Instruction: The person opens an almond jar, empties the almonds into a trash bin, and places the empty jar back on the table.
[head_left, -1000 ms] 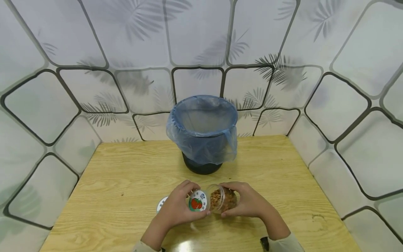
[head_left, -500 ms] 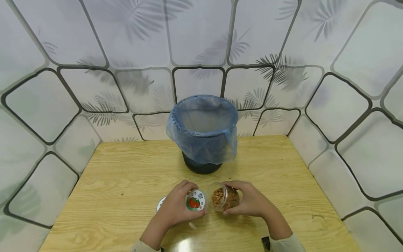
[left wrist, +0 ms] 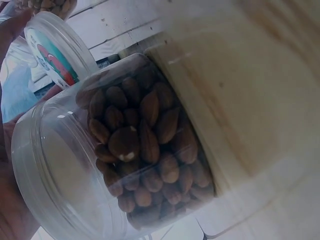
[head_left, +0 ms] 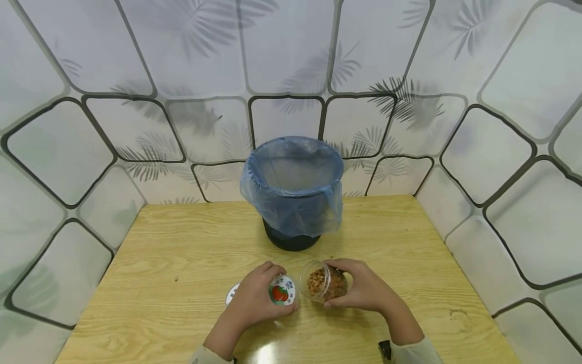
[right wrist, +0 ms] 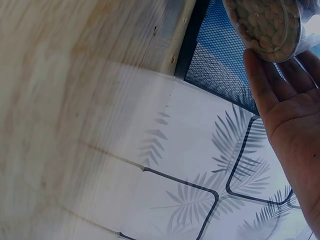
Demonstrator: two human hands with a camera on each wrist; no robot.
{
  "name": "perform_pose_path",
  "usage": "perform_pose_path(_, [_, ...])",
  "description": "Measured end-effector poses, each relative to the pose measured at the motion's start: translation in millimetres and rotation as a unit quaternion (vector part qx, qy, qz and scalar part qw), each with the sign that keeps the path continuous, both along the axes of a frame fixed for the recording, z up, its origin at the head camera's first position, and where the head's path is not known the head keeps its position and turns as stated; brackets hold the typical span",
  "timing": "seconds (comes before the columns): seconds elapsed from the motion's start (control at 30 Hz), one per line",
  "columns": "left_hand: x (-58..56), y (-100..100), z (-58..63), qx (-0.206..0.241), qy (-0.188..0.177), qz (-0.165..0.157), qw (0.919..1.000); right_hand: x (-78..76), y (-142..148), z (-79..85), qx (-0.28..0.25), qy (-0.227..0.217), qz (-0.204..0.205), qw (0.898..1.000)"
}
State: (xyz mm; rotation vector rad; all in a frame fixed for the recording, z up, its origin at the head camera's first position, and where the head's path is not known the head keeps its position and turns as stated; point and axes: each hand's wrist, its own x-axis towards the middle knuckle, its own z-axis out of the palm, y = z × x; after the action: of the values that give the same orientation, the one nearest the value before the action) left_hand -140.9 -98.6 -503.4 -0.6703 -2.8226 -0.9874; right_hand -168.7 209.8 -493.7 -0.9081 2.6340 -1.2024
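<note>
A wooden table [head_left: 182, 253] bears a bin [head_left: 293, 189] with a blue liner at the back. Near the front edge, the right hand [head_left: 364, 290] grips an open jar [head_left: 324, 282] of nuts, tilted leftward. Just beside it, the left hand [head_left: 254, 301] holds the lid [head_left: 282, 290].

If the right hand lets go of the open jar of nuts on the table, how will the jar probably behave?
The jar of nuts is round, clear plastic and lies tilted in the right hand, so it would probably roll. Its mouth is open, with the lid in the left hand, so nuts may spill. It looks stiff.
</note>
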Motion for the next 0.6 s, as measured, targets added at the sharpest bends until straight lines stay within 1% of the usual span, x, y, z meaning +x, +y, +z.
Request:
perform_pose_path(0.2, [0.1, 0.2, 0.0, -0.018, 0.004, -0.005, 0.9998, 0.7, -1.0, 0.7, -0.008, -0.014, 0.006, 1.0])
perform_pose_path(0.3, [-0.3, 0.5, -0.4, -0.022, 0.009, -0.005, 0.9997, 1.3, -1.2, 1.2, -0.01, -0.015, 0.005, 1.0])
perform_pose_path(0.6, [-3.4, -1.4, 1.0, -0.012, 0.027, -0.005, 0.9995, 1.1, 0.6, -0.7, -0.008, -0.009, 0.006, 1.0])
